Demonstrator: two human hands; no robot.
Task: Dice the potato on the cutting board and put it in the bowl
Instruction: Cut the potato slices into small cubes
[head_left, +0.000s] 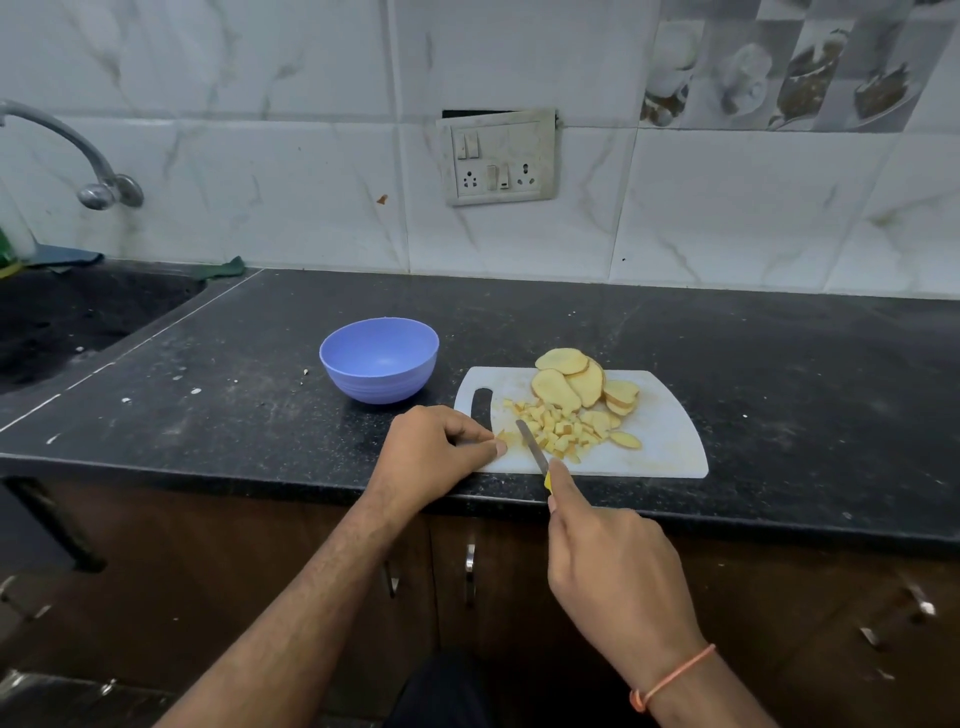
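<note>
Matt white plastic cutting board (670, 441) and smooth blue plastic bowl (379, 364) sit on speckled black stone counter (779, 374).

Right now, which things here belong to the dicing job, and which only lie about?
Job: cutting board, potato slices, diced potato, knife, bowl.
Lying about: tap, green cloth, switch panel.

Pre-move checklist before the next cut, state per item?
1. Knife gripped by right hand: ok.
2. Left hand fingertips off the blade line: ok, beside it but close.
3. Board fully on counter: ok, near edge.
4. Slices left to cut: not ok, stack undiced.
5. Dice moved into bowl: not ok, bowl empty.
6. Left hand holding a piece: cannot tell.
</note>
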